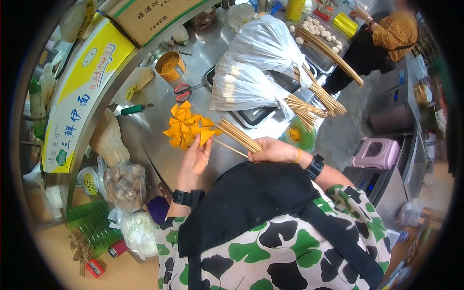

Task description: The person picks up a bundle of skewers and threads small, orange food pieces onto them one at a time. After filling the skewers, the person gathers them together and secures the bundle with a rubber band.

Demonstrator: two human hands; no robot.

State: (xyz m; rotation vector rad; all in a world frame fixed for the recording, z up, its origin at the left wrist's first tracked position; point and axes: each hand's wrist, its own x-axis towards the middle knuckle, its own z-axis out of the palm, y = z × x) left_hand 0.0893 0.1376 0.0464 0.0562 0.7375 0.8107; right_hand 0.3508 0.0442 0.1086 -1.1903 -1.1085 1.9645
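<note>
Our left hand point(197, 157) pinches one orange bit point(207, 135) between thumb and fingers. Our right hand point(271, 150) is closed around a bunch of sticks point(240, 137), which point to ten o'clock. One lone stick point(231, 148) sits apart from the bunch and runs from our right fingers to the orange bit. We cannot tell if its tip is in the bit or just touching it. The orange pile point(185, 126) lies on the metal table point(157, 126), at eleven o'clock from our left hand and very near it. Past the pile, near twelve o'clock, are the red and black scissors point(182, 92), then a tin point(170, 66) of brown stuff. A green tool point(132, 109) lies at ten o'clock, and a knife point(164, 190) lies near eight o'clock. From our right hand, the near bag point(241, 86) is between eleven and twelve o'clock, and the far bag point(266, 41) is at twelve. Sticks poke out of both bags. A green bowl point(304, 137) is at two o'clock. Farther off, near one o'clock, we see white balls point(316, 30) on a tray. Another person point(394, 36) stands beyond, between one and two o'clock.
</note>
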